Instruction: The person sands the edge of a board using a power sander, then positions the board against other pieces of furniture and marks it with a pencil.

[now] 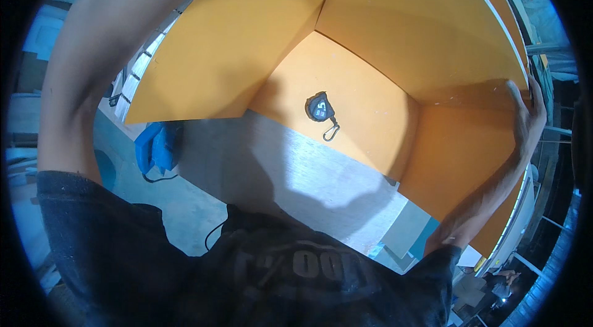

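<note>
A large box-like cabinet of orange panels fills the upper middle. My right hand (528,114) grips the edge of its right-hand orange panel (463,142), thumb on the inner face and fingers round the outside. My left arm (92,67) reaches up along the left side panel (228,49). The left hand is almost wholly beyond the top edge; only what looks like a fingertip shows there, so its hold is hidden. On the orange inner panel (364,104) lies a black tape measure (319,107) with a carabiner clip (332,133). Neither hand touches it.
Below the cabinet is a pale grey board or worktop (309,166) crossed by my shadow. A blue object (155,146) with a black cord lies at its left. Stacked sheets (31,111) stand at the far left. Another person's hand (509,276) shows at the lower right.
</note>
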Demonstrator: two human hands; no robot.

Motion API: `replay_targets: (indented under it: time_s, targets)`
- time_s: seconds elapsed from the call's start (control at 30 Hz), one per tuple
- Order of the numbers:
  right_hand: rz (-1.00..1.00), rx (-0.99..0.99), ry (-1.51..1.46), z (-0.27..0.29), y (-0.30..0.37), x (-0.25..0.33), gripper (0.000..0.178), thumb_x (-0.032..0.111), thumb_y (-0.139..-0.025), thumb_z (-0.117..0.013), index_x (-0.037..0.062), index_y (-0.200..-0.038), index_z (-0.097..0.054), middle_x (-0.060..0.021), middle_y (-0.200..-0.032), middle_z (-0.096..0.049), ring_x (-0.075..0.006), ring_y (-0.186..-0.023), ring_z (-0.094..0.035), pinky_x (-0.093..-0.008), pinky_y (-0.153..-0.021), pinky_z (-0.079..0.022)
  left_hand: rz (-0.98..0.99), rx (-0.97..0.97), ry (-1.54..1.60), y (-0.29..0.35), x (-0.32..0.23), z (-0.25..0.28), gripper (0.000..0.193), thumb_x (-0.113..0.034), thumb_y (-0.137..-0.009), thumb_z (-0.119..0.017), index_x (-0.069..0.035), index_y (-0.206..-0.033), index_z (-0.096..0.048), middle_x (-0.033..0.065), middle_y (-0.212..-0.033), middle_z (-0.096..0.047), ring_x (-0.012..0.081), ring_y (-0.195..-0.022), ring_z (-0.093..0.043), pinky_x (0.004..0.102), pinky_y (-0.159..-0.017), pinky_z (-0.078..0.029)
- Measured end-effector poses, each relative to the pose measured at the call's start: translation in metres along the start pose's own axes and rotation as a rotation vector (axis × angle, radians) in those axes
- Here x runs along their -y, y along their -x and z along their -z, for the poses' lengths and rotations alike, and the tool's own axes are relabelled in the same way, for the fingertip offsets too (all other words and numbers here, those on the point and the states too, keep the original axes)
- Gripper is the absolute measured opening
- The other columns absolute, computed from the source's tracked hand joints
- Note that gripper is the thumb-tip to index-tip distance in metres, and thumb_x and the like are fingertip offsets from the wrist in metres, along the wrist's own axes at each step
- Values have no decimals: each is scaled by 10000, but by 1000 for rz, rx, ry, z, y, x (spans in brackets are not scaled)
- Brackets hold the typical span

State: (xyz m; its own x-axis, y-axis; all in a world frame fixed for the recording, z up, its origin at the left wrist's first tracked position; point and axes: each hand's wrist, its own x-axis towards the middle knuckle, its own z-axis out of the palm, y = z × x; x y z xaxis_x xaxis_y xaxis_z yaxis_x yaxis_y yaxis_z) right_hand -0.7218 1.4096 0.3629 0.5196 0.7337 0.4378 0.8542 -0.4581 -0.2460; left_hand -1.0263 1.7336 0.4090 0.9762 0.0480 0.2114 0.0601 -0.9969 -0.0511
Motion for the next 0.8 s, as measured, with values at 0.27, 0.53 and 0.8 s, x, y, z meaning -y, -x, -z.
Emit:
replay_targets:
  time_s: [0.27, 0.53, 0.8]
  targets:
    - [-51, -96, 58, 92, 42, 16, 464, 360, -929, -778, 113, -1315, -704, -92, -1247, -734, -222, -1155, -688, -399, -1012, -530, -107, -90, 35, -29, 3, 40, 436, -147, -815, -795, 42, -1175, -638, 249, -1107, -698, 402, -1050, -677, 460, -919, -542]
    - [-198, -47, -142, 112, 121, 52, 365, 256, -930, -784, 63, -1237, -743, -96, -1097, -769, -171, -1027, -709, -324, -927, -543, -117, -14, 22, -21, -34, 55, 387, -146, -817, -792, 30, -1121, -630, 206, -1071, -685, 375, -1027, -672, 465, -889, -539]
    - [-164, -82, -61, 163, 201, 77, 357, 256, -933, -772, 28, -1207, -747, -102, -1056, -760, -151, -967, -664, -305, -870, -492, -125, 36, 43, 8, -95, 84, 342, -146, -818, -789, 18, -1067, -623, 163, -1035, -671, 349, -1003, -666, 470, -858, -535]
